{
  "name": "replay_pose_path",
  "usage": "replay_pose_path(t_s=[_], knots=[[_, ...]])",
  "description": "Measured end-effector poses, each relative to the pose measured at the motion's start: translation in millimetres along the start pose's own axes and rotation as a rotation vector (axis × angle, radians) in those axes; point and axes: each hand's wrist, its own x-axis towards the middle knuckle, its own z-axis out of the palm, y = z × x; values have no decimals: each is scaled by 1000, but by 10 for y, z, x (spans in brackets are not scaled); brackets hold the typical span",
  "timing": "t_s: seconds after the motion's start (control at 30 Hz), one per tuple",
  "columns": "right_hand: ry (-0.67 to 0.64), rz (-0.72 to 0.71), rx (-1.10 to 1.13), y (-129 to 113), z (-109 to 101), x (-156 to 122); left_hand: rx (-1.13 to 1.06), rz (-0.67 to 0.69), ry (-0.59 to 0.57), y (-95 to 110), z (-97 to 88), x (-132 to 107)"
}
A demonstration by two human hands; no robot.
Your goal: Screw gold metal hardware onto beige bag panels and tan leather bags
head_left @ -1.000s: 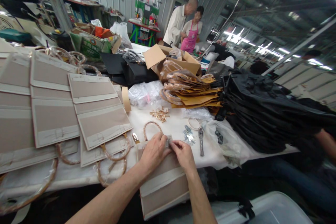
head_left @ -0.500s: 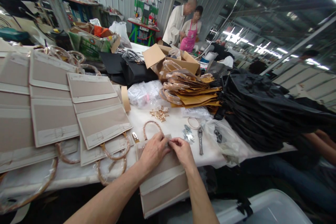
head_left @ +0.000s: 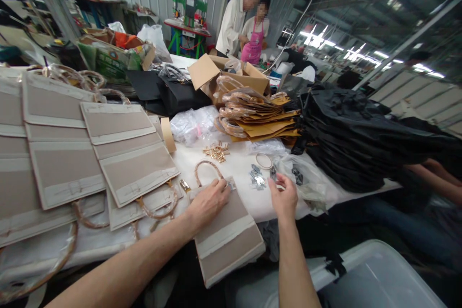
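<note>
A beige bag panel [head_left: 229, 240] with pale bands and a wrapped loop handle [head_left: 206, 162] at its far end projects over the table's front edge. Across its upper part lies my left hand [head_left: 210, 202], fingers curled and pressed on the panel near the handle. My right hand [head_left: 284, 197] is closed around a dark pair of pliers [head_left: 273, 172], whose head shows above the fingers. Just left of the pliers is a small heap of flat silver metal plates [head_left: 257, 178]. A ring [head_left: 264, 161] of tape or wire lies behind them. Near the panel's left corner sits a gold clasp [head_left: 185, 185].
Similar bag panels [head_left: 122, 130] overlap on the left. Gold fittings [head_left: 216, 151] lie mid-table, before stacked mustard pieces [head_left: 267, 122] and a cardboard box [head_left: 205, 74]. Black material [head_left: 346, 139] is piled right. A plastic bin [head_left: 382, 274] stands below; two people [head_left: 240, 29] stand behind.
My right hand has left the panel's top edge, moved right and closed on the pliers. My left hand stays on the panel. The view has shifted slightly.
</note>
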Motion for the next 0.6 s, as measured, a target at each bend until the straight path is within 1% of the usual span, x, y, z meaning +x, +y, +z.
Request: replay_pose_path(t_s=[0.03, 0.07, 0.13, 0.2, 0.23, 0.3, 0.37, 0.43, 0.47, 0.53, 0.6], knots=[[27, -30, -108, 79, -55, 84, -1, 32, -5, -39, -14, 10], [18, -48, -204, 152, -95, 156, -16, 59, -2, -77, -28, 25], [-67, -59, -331, 270, -126, 256, -61, 111, 6, -139, -50, 61], [-163, -57, -385, 346, -114, 311, -95, 141, -2, -177, -69, 87], [-196, -53, -399, 374, -102, 328, -97, 131, -9, -189, -79, 90], [-224, -30, -407, 417, -88, 352, -90, 85, -10, -208, -100, 77], [-211, 26, -379, 442, -99, 364, -90, 57, 12, -228, -117, 47], [-178, 122, -253, 417, -132, 350, -117, 52, 43, -255, -124, 18], [-153, 179, -134, 369, -151, 329, -142, 51, 57, -269, -125, 9], [-103, 274, 214, 181, -174, 252, -204, 48, 82, -293, -122, 0], [-89, 315, 623, -124, -156, 139, -252, 17, 108, -303, -119, -3]])
